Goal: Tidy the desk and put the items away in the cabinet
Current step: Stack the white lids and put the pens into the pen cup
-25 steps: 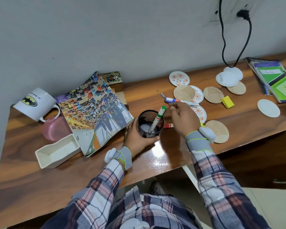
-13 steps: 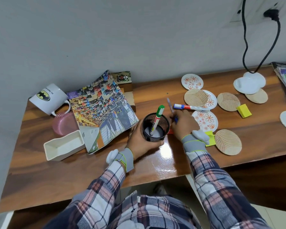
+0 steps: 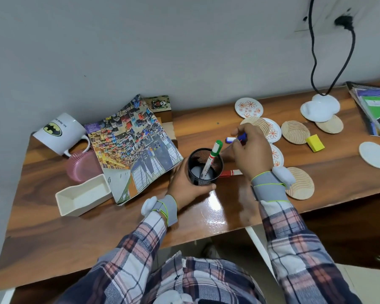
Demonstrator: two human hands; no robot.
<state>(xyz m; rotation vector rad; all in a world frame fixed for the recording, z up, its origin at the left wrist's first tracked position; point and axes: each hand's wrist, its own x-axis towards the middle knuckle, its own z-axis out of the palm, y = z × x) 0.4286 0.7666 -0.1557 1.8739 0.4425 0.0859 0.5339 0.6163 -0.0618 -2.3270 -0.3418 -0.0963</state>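
Observation:
A black mesh pen holder [image 3: 215, 170] stands on the wooden desk [image 3: 97, 229] with a green-capped marker [image 3: 214, 153] leaning inside it. My left hand [image 3: 183, 183] grips the holder from its left side. My right hand [image 3: 251, 152] hovers just right of the holder's rim and pinches a thin blue pen [image 3: 242, 136]. The end of a blue-capped marker [image 3: 230, 139] shows on the desk beside those fingers, the rest hidden by the hand. A red marker [image 3: 232, 172] lies on the desk between the holder and my right wrist.
A colourful magazine [image 3: 134, 148] lies left of the holder, by a Batman mug [image 3: 57, 132], a pink ribbed cup [image 3: 83, 166] and a white tray [image 3: 83, 197]. Several round coasters [image 3: 295, 132], a yellow eraser [image 3: 314, 143] and a stack of books [image 3: 377, 110] lie to the right.
My right hand picked a thin pen off the desk and lifted it up beside the holder's rim. My left hand stays on the holder. The camera swung left.

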